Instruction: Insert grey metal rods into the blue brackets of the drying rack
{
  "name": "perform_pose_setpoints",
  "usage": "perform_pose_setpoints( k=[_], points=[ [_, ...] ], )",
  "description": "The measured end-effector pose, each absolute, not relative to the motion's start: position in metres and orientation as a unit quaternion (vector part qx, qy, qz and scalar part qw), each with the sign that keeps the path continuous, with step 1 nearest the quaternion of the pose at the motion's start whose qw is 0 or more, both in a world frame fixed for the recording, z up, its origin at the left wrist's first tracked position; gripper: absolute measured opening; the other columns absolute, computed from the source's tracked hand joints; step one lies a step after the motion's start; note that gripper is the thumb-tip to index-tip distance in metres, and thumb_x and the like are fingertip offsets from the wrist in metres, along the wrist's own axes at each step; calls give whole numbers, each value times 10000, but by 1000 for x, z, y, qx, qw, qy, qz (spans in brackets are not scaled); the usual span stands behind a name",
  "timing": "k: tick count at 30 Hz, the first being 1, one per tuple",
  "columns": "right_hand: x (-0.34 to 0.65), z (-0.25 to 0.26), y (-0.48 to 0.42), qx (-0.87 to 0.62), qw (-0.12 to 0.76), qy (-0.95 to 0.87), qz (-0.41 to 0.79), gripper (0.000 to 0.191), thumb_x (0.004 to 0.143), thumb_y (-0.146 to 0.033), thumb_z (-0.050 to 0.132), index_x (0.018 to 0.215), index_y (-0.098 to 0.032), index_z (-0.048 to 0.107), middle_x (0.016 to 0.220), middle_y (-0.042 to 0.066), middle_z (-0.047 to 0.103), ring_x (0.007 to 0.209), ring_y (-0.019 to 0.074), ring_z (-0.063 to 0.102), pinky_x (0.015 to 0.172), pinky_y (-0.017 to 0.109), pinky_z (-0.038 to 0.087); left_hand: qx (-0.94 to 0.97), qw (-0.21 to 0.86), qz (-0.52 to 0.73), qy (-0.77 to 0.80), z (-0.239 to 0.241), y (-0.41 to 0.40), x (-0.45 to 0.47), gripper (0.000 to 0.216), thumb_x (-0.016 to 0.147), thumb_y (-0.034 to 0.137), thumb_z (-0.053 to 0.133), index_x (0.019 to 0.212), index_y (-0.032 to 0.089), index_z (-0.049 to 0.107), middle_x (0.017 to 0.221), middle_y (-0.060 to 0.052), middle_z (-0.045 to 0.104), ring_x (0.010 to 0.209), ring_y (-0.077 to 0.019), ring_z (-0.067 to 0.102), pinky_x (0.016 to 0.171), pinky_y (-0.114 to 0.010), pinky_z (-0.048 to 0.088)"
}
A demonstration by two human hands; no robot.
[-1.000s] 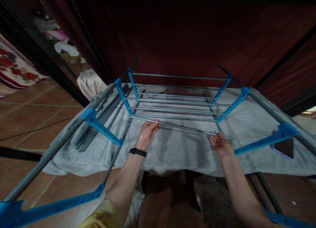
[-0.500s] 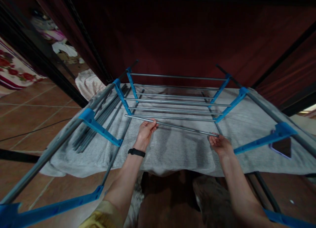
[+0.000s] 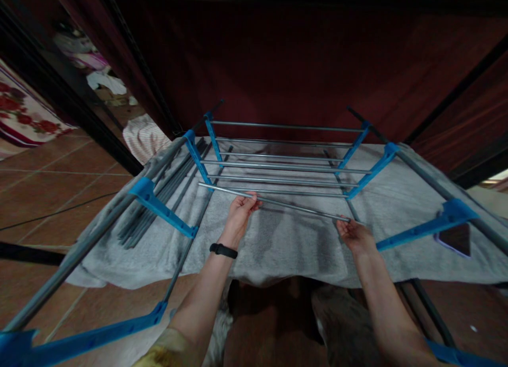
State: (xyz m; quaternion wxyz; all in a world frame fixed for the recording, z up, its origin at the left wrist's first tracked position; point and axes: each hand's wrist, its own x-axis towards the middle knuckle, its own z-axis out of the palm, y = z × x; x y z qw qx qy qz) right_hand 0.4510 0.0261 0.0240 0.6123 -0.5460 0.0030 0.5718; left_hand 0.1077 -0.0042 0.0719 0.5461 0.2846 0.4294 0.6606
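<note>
A thin grey metal rod (image 3: 293,206) slants across the middle, held above the grey cloth. My left hand (image 3: 240,211) pinches it left of its middle, and the rod's left end sticks out freely near a blue bracket. At the right end, the fingers of my right hand (image 3: 353,232) are closed around the tip. Beyond my hands stands a rack frame of grey tubes with blue plastic brackets (image 3: 198,158). Several crossbars (image 3: 278,181) span its two far bracket pairs. Nearer, a left blue bracket (image 3: 162,208) and a right blue bracket (image 3: 424,226) have no rod between them.
Several loose grey rods (image 3: 159,197) lie bundled on the grey cloth (image 3: 273,250) at left. A phone (image 3: 456,239) rests beside the right bracket. Long side tubes (image 3: 75,261) run toward me on both sides. A dark red panel (image 3: 270,60) rises behind the rack.
My left hand has slid slightly to the right along the rod. The rod and my right hand have barely moved.
</note>
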Motion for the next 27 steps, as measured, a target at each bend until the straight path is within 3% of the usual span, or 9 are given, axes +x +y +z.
perform_pose_setpoints(
  k=[17,27],
  points=[
    [441,25,27,-553,611,12,566,245,834,27,413,777,-184,526,633,-28,621,548,88,644,579,209,614,399,477,666,413,85,-11,123,299,736,380,778,937,197,652,844,-38,710,719,-157,663,700,-281,473],
    [442,18,28,-541,627,-10,560,236,827,11,410,740,-190,498,608,-32,613,534,81,629,596,211,619,429,440,675,409,94,-15,119,313,736,397,788,936,198,654,795,-27,691,706,-158,657,726,-291,492]
  ],
)
